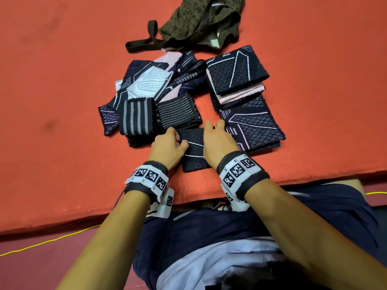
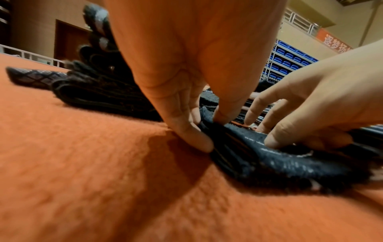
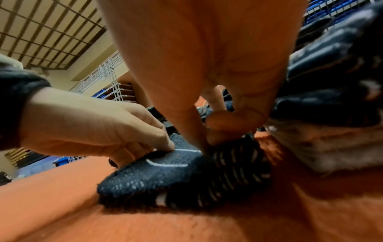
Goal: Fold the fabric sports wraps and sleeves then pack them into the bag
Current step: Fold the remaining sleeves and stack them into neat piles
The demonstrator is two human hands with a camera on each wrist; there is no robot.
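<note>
Your left hand pinches the left edge of the dark folded sleeve on the orange mat; your right hand grips its right edge, fingers curled. The sleeve lies between your hands, near the folded stack.

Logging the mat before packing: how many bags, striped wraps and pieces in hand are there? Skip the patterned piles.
Leopard-print bag: 1
Striped wraps: 2, the wide-striped wrap and the thin-striped wrap
Diamond-pattern sleeve, pinched by left hand and right hand: 1
Total: 4
</note>
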